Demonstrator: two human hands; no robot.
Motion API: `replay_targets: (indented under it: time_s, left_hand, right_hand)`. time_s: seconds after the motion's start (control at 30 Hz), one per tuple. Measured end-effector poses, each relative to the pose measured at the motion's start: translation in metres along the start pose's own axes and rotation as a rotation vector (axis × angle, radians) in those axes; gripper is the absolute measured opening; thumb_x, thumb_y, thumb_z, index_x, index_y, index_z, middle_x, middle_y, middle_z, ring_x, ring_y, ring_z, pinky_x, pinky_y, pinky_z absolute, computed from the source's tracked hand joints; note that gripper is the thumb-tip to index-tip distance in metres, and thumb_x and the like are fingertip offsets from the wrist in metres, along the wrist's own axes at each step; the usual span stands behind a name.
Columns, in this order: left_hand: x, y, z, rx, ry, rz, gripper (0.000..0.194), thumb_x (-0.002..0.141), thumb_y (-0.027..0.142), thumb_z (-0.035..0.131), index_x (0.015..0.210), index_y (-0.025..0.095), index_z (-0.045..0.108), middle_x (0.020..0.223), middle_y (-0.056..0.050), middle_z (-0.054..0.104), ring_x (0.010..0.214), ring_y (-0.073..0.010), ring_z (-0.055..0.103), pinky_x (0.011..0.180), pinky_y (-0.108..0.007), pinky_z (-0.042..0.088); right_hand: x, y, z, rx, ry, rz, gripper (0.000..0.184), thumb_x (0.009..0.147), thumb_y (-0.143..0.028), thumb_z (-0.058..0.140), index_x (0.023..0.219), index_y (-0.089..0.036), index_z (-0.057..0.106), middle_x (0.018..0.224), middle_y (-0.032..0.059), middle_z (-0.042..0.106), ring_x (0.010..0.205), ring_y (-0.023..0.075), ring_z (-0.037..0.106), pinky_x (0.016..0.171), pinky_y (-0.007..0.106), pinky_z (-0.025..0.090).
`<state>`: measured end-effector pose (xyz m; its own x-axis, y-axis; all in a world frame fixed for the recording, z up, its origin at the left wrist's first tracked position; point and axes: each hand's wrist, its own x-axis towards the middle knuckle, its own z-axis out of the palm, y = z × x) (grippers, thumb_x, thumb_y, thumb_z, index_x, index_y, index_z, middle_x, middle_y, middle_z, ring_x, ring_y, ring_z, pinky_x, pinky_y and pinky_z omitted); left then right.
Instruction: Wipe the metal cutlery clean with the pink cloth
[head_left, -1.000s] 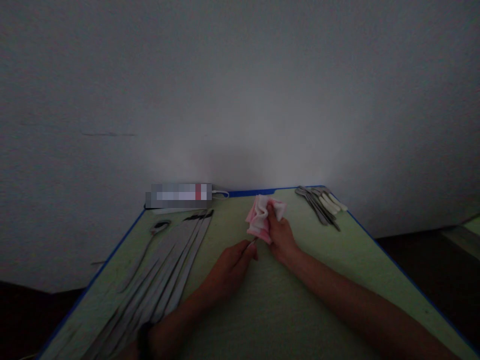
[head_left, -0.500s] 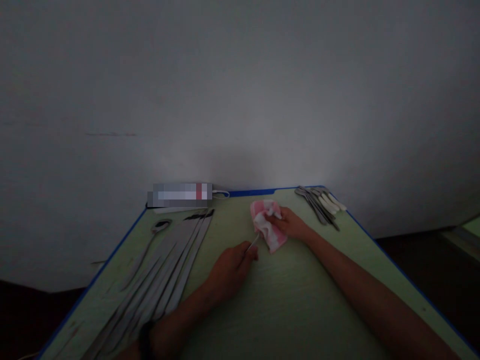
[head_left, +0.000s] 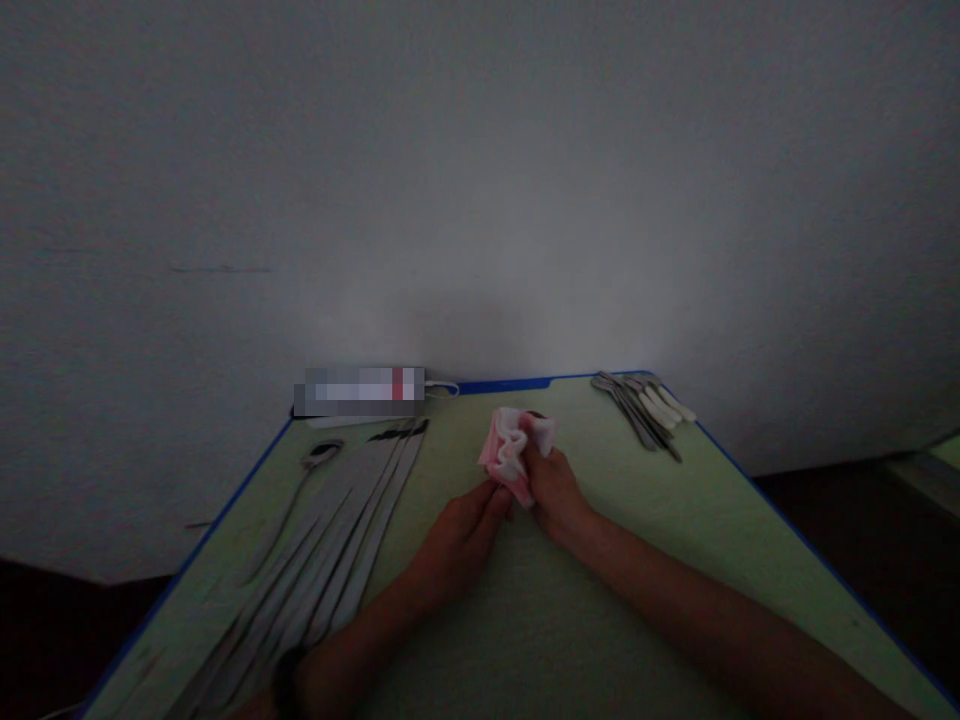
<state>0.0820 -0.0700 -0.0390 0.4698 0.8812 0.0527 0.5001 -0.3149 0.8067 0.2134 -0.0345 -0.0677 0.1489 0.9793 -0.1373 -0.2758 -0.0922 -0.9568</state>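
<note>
A pale green table (head_left: 525, 640) with a blue edge (head_left: 510, 384) fills the lower half of the view. On its left lie a spoon (head_left: 321, 456), bowl pointing away, and, beside it, long grey metal utensils (head_left: 330, 530) fanned nearly parallel. At the far left corner sits a pixelated oblong object (head_left: 367, 392) with a white cable (head_left: 444, 384). At the far right corner, grey cutlery (head_left: 637, 415) lies beside white-handled pieces (head_left: 660, 408).

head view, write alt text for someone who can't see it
The right hand holds a crumpled pink-and-white cloth over a green table, while the left hand, closed, meets the cloth's lower edge. A spoon lies on the left; at far right is a bundle of utensils, some with white handles.
</note>
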Motion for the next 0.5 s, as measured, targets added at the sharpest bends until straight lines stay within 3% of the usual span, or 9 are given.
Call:
replay_targets:
  time_s: [0.1,0.23,0.37,0.43,0.5]
  left_hand:
    - [0.001,-0.001,0.001,0.014,0.014,-0.018,0.03,0.089,0.034,0.029,0.084,0.018,0.054,0.083,-0.003,0.063,0.076,-0.0166,0.057,0.07,-0.025,0.04]
    - [0.001,0.001,0.001,0.097,0.014,-0.042,0.035,0.089,0.037,0.027,0.08,0.018,0.055,0.077,-0.002,0.062,0.072,-0.0166,0.057,0.067,-0.025,0.039]
    - [-0.001,0.003,0.002,0.196,-0.061,-0.042,0.037,0.089,0.037,0.027,0.079,0.019,0.057,0.071,-0.002,0.061,0.069,-0.0168,0.057,0.062,-0.024,0.038]
    - [-0.001,0.004,0.002,0.2,-0.074,-0.034,0.037,0.089,0.036,0.027,0.08,0.019,0.058,0.071,-0.002,0.062,0.069,-0.0166,0.057,0.062,-0.024,0.038]
    - [-0.002,0.004,0.001,0.179,-0.067,-0.034,0.038,0.089,0.037,0.027,0.081,0.019,0.059,0.071,-0.001,0.062,0.069,-0.0163,0.058,0.063,-0.024,0.039]
  right_hand:
    - [0.007,-0.007,-0.007,0.005,-0.173,0.009,0.04,0.068,-0.051,0.058,0.082,-0.014,0.06,0.066,0.0036,0.059,0.057,0.0122,0.051,0.054,0.023,0.041]
    - [0.025,-0.024,-0.031,-0.181,-0.377,-0.119,0.034,0.066,-0.043,0.064,0.082,-0.013,0.06,0.073,0.0029,0.062,0.062,0.0124,0.054,0.06,0.025,0.043]
    - [0.037,-0.035,-0.053,-0.36,-0.431,-0.179,0.029,0.06,-0.035,0.069,0.078,-0.014,0.061,0.074,0.0035,0.063,0.065,0.0138,0.055,0.062,0.026,0.044]
    - [0.039,-0.036,-0.056,-0.397,-0.463,-0.16,0.027,0.064,-0.038,0.065,0.076,-0.013,0.062,0.071,0.0042,0.063,0.062,0.0141,0.056,0.061,0.026,0.044]
    - [0.036,-0.034,-0.052,-0.394,-0.413,-0.184,0.029,0.068,-0.042,0.06,0.071,-0.013,0.062,0.064,0.003,0.061,0.057,0.0128,0.053,0.055,0.025,0.042]
